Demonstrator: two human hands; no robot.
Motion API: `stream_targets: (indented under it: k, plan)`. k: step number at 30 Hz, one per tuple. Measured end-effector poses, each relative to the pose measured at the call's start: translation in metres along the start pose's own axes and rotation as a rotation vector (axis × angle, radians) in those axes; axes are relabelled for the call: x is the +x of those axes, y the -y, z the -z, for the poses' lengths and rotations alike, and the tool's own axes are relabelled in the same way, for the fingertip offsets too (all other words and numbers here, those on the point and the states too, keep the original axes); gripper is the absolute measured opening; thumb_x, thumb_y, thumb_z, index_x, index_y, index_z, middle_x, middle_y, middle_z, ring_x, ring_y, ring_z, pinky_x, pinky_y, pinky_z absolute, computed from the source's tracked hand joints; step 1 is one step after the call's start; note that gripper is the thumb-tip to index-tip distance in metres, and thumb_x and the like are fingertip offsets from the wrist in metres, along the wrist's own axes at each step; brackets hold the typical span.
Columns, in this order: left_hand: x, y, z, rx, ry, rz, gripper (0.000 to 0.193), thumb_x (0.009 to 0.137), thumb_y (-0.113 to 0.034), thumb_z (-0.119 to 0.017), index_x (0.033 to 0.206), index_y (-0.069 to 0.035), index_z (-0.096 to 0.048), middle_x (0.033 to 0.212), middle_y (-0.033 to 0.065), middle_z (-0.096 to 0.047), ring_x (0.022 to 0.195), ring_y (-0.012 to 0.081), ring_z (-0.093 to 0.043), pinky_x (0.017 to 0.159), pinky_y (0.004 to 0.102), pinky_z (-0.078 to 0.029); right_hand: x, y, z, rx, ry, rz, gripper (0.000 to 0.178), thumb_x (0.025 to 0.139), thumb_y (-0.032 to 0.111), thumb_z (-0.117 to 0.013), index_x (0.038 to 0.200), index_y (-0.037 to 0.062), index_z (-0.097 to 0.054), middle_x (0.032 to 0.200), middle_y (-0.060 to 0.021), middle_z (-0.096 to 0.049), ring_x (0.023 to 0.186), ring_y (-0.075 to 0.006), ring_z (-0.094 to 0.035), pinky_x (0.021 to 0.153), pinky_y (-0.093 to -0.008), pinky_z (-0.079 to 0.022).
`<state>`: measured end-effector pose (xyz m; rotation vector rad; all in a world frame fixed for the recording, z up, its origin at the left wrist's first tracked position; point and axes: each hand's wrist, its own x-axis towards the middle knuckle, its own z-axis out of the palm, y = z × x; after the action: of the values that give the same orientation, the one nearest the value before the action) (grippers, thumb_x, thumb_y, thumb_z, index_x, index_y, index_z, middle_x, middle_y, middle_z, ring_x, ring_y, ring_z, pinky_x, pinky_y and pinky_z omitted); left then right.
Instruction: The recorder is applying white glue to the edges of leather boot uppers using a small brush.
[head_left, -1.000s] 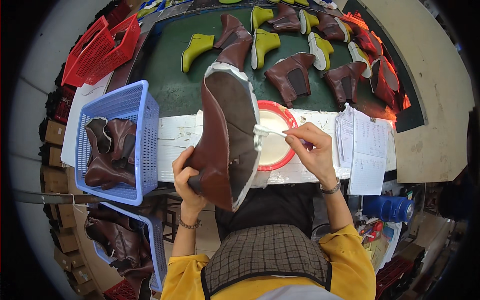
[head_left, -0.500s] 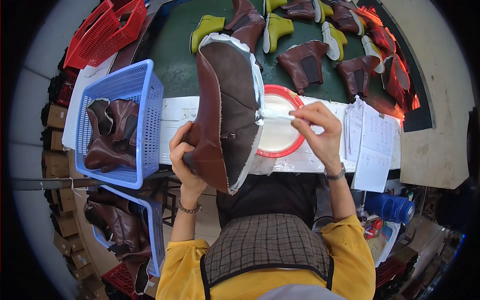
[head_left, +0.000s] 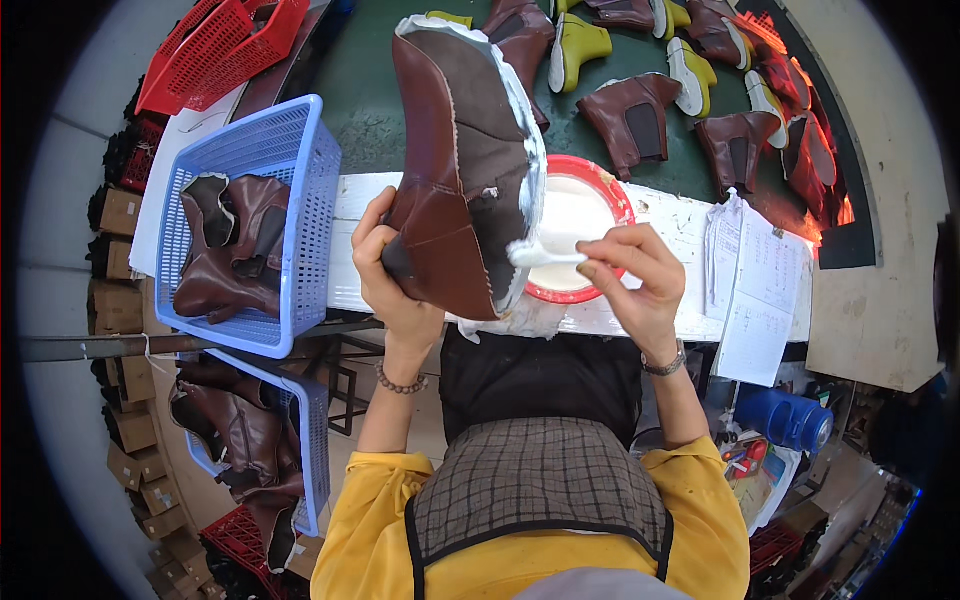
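Observation:
My left hand (head_left: 392, 275) grips a brown leather boot upper (head_left: 428, 225) by its lower left part and holds it up over the bench. The upper's grey-brown inside faces me, and white paste coats its right rim. Between the thumb and fingers of my right hand (head_left: 642, 285) is a small white-coated brush (head_left: 560, 257). Its head touches the lower right part of that rim. Partly hidden behind the upper and brush, a red-rimmed bowl (head_left: 624, 205) of white paste stands on the white bench edge.
To the left stands a blue basket (head_left: 310, 230) of brown boot uppers, with another blue basket (head_left: 312, 450) below it. Brown and yellow-green boots lie on the green tabletop (head_left: 370, 130). Papers (head_left: 750, 285) hang at the right, above a blue jug (head_left: 785, 418).
My left hand has raised the boot upper and turned it slightly. The brush has slid down along its right rim toward the lower end. The whole view has shifted a little.

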<state>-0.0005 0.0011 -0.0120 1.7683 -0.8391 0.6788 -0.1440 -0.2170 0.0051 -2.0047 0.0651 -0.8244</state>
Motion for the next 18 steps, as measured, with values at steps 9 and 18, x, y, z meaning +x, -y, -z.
stream_targets:
  k: [9,18]
  plan:
    - [-0.005,0.021,-0.008,-0.062,-0.064,-0.009,0.042,0.094,-0.006,-0.068,0.128,-0.006,-0.043,0.142,0.0225,-0.051,0.127,0.0295,-0.055,0.108,0.0405,-0.042,-0.014,0.019,-0.010,0.103,0.112,-0.074,0.019,0.081,-0.001,-0.081,0.100,0.0026,-0.079,0.091,-0.0054,-0.068,0.074,-0.0096,-0.064,0.062,-0.0221,-0.048]
    - [-0.050,0.023,0.032,-0.348,0.034,0.345,0.039,0.095,0.001,-0.065,0.127,-0.005,-0.045,0.142,0.0195,-0.053,0.130,0.0271,-0.054,0.113,0.0412,-0.040,0.009,-0.015,0.005,-0.029,-0.102,-0.067,0.016,0.088,0.003,-0.078,0.103,0.0021,-0.079,0.089,-0.0059,-0.067,0.072,-0.0089,-0.063,0.061,-0.0220,-0.049]
